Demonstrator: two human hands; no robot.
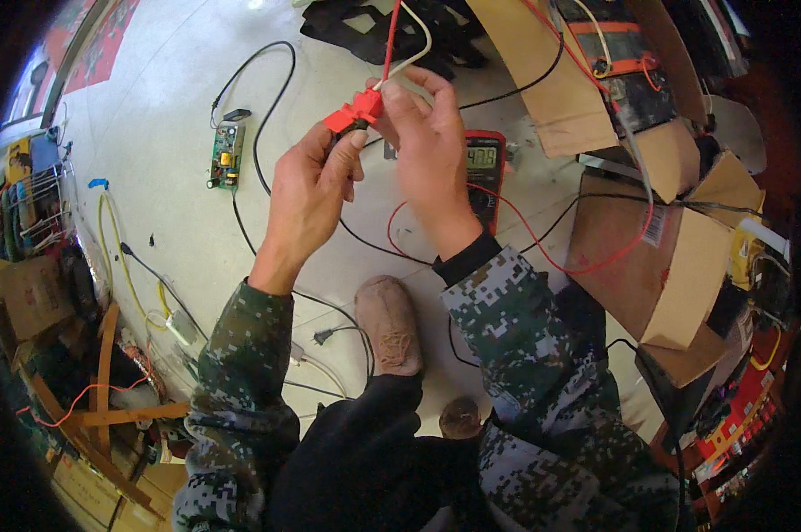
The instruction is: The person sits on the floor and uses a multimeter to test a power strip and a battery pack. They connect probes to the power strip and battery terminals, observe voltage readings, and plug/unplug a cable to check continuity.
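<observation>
Head view | our left hand (307,184) grips the red connector (356,112) above the floor (170,115); our right hand (431,146) pinches its wire end | done, we judge: wires (390,43) joined, meter (489,161) lit near the box's (609,293) left edge | left: setting it down.

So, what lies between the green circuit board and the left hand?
In the head view, a black cable curves between the circuit board and the left hand.
</observation>
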